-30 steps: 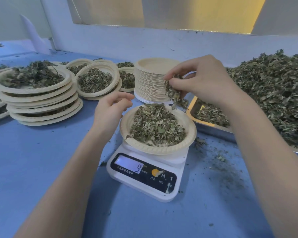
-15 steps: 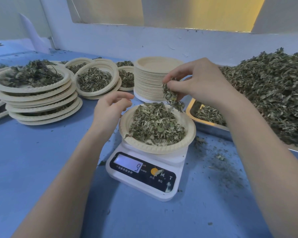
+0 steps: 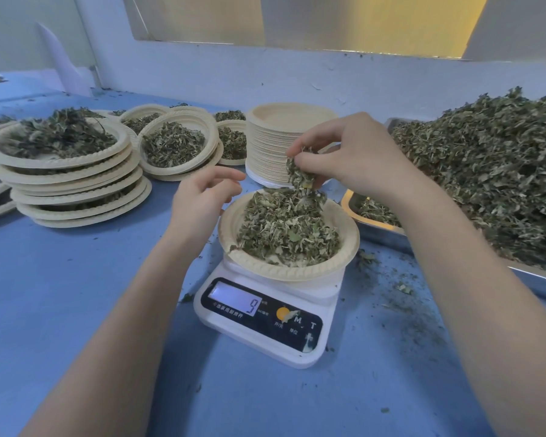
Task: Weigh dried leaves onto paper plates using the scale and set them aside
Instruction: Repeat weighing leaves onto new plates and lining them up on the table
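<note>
A white digital scale [image 3: 265, 329] stands on the blue table, its display reading 9. On it sits a paper plate [image 3: 344, 247] heaped with dried leaves [image 3: 284, 231]. My right hand [image 3: 353, 156] hovers over the plate's far edge, pinching a small bunch of dried leaves [image 3: 298, 176] that hangs down to the heap. My left hand [image 3: 202, 200] is just left of the plate, fingers loosely curled and apart, holding nothing. A big pile of loose dried leaves [image 3: 492, 171] fills a metal tray [image 3: 533, 275] at the right.
A stack of filled paper plates [image 3: 73, 184] stands at the left, with more filled plates [image 3: 177, 143] behind it. A tall stack of unused plates [image 3: 275, 137] is behind the scale. Leaf crumbs are scattered on the table [image 3: 401, 294] right of the scale. A wall runs along the back.
My right hand has come down and slightly left with its pinch of leaves, closer to the heap. The left hand and the scale reading are unchanged.
</note>
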